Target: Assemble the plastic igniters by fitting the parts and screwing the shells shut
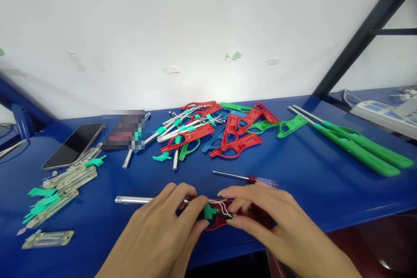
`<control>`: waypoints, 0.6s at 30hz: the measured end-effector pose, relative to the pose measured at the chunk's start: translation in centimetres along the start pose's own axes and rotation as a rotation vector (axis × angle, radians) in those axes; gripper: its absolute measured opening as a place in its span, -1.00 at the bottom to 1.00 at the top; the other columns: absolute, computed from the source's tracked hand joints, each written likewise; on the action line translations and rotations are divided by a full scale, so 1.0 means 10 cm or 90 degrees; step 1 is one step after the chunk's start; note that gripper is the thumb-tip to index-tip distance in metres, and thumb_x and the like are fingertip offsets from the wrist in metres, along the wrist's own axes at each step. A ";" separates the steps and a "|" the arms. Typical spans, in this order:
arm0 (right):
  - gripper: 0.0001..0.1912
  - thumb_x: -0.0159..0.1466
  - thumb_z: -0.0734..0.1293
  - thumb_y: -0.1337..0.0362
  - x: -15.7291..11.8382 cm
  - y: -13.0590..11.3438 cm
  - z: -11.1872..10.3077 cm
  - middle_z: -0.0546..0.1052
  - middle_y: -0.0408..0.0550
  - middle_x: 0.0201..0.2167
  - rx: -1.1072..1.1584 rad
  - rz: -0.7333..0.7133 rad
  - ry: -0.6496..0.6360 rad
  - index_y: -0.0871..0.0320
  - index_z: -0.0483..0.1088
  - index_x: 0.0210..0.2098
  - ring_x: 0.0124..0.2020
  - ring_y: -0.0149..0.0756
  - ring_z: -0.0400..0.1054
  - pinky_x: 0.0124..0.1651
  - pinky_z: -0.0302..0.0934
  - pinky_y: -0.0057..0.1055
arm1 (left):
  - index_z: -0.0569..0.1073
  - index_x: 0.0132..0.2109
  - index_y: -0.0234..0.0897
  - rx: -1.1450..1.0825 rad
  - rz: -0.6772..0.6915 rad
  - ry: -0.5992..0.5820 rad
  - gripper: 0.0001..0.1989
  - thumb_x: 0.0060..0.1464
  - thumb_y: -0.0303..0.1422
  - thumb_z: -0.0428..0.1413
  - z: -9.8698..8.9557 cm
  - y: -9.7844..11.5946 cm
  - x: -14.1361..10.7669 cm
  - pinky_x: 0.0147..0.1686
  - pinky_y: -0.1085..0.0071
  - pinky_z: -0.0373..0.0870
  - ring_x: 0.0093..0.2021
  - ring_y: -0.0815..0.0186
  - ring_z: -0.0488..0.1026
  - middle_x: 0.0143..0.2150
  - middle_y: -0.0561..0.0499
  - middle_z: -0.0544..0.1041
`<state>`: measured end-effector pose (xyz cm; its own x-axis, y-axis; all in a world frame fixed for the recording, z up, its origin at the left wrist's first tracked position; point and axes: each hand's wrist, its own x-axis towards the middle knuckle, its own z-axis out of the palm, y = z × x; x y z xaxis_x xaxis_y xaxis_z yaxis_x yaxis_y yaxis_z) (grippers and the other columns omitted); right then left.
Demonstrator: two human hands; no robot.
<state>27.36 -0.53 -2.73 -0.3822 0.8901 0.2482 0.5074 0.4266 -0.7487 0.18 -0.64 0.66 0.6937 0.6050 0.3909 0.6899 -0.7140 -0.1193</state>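
Observation:
Near the table's front edge lies a red lighter handle half (216, 224), partly covered by my hands. A silver lighter tube (132, 200) runs out from it to the left, under my left hand (169, 221). The thumb and forefinger of that hand pinch a green trigger piece (210, 212) over the handle half. From the right, my right hand (265, 210) has its fingers bent round a small black part (224, 214) with thin white wires (223, 204). Its palm side and the handle's right end are hidden.
Behind my hands lies a screwdriver (249, 178). Red, green and blue handle halves (243, 143) and wired tubes (169, 128) are piled at the wall. Clear fuel tanks (48, 239) and a phone (73, 145) lie left, two green lighters (358, 145) right.

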 end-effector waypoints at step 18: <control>-0.59 0.54 0.47 0.11 -0.03 0.01 0.01 0.70 -0.59 0.11 -0.027 0.008 -0.017 -0.55 0.43 0.26 -0.02 -0.42 0.65 0.32 0.41 -0.44 | 0.66 -0.05 -0.08 -0.019 -0.014 -0.035 -0.60 0.38 -0.59 -0.01 0.01 0.07 0.04 -0.27 0.20 0.76 -0.13 0.06 0.73 -0.05 0.02 0.76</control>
<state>27.46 -0.82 -2.94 -0.3955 0.8910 0.2227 0.5445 0.4228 -0.7244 0.94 -0.87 0.62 0.6899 0.6382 0.3416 0.6987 -0.7105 -0.0838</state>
